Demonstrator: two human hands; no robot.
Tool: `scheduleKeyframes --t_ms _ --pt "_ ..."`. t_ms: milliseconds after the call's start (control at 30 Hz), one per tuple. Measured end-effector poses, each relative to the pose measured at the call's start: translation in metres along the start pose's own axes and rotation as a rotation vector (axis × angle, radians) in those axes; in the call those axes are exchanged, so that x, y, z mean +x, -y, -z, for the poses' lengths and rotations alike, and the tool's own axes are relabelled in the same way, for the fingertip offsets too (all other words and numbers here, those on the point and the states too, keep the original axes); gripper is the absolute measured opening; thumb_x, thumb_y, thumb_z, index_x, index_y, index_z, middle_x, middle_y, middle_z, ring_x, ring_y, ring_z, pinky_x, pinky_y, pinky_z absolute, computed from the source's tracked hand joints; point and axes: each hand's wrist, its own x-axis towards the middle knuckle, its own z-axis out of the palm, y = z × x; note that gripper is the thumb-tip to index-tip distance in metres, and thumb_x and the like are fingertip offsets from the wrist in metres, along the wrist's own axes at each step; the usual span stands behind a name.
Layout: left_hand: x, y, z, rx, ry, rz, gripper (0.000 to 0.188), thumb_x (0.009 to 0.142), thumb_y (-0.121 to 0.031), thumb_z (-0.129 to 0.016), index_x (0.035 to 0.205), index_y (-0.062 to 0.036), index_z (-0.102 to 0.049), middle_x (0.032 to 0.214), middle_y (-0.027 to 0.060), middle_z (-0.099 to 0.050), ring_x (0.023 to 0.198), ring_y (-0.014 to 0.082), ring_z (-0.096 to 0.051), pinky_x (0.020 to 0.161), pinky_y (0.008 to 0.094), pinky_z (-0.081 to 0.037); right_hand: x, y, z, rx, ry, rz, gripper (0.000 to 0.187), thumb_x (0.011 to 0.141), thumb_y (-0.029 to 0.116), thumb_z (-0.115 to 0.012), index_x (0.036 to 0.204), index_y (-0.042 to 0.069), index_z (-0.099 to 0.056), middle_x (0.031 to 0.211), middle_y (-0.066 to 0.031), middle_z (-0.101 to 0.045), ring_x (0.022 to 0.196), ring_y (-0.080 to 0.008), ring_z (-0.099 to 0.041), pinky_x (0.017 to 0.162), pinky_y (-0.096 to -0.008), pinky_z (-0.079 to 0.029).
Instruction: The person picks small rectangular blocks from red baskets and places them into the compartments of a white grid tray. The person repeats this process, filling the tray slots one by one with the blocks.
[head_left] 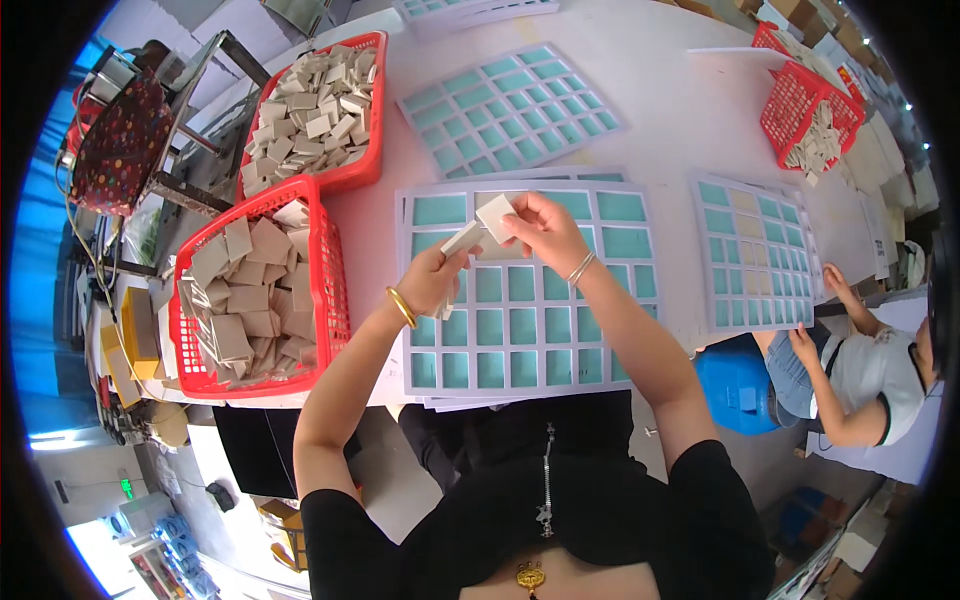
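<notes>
From the head camera, your right hand [545, 228] pinched one square pale tile [495, 217], tilted corner-up, above the grid tray [520, 330] with teal cells. Your left hand [432, 280] closed around a small stack of tiles [461, 240], its long axis running up-right. Two red baskets [330, 270] of tiles sat to your left

Black short-sleeved top with a silver zipper [546, 470] running down the front, gold pendant [529, 576] at the neckline. Left hand [432, 280] has a thick gold bangle [401, 306] on the wrist; right hand [543, 228] has thin silver bangles [581, 268] on the wrist. Forearms bare, sleeves end at the upper arms.
</notes>
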Motion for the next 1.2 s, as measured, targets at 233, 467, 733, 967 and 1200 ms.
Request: scheduleKeyframes --t_ms 233,467,733,967,1200 --pt "-0.012 0.017 0.012 0.337 0.179 -0.006 0.027 0.098 -0.022 -0.045 0.112 -0.0048 -0.06 0.072 -0.0028 -0.051 0.055 0.0055 -0.049 0.049 0.0222 -0.042 -0.02 -0.01 0.001 -0.041 0.021 0.026 0.02 0.09 0.014 -0.059 0.104 0.003 -0.052 0.095 -0.0055 -0.061 0.067 -0.0064 -0.057 0.047 -0.0203 -0.042" --pt "-0.015 0.009 -0.01 0.232 0.018 -0.024 0.021 0.092 -0.017 -0.054 0.102 -0.0013 -0.064 0.069 0.0059 -0.054 0.059 0.0141 -0.052 0.056 0.0298 -0.044 -0.029 -0.007 -0.019 -0.101 0.102 0.017 0.021 0.089 0.014 -0.06 0.103 0.002 -0.05 0.087 -0.0042 -0.059 0.064 -0.0067 -0.056 0.046 -0.0203 -0.042" --pt "-0.011 0.003 -0.013 0.551 -0.229 -0.464 0.018 0.084 -0.013 -0.062 0.099 -0.0028 -0.062 0.081 0.0104 -0.063 0.065 0.0225 -0.059 0.058 0.0312 -0.046 -0.029 -0.002 -0.003 -0.088 -0.003 -0.035 0.021 0.09 0.014 -0.06 0.104 0.001 -0.051 0.085 -0.004 -0.059 0.062 -0.0078 -0.057 0.045 -0.0224 -0.043" --pt "-0.003 -0.008 -0.02 0.815 -0.033 -0.025 0.022 0.085 -0.018 -0.062 0.106 -0.0106 -0.062 0.088 0.0092 -0.066 0.067 0.0237 -0.063 0.062 0.0333 -0.049 -0.038 -0.019 0.023 -0.293 -0.136 -0.053 0.026 0.086 0.011 -0.061 0.108 0.001 -0.052 0.088 -0.0081 -0.063 0.061 -0.0108 -0.057 0.052 -0.0232 -0.044" --pt "0.021 0.014 -0.011 0.973 0.034 -0.169 0.024 0.088 -0.021 -0.058 0.109 -0.0145 -0.065 0.099 0.0074 -0.065 0.08 0.026 -0.064 0.068 0.0365 -0.05 -0.043 -0.021 0.027 -0.368 -0.15 -0.015 0.029 0.084 0.007 -0.063 0.11 0.004 -0.05 0.081 -0.0062 -0.063 0.064 -0.0093 -0.055 0.058 -0.0242 -0.046"
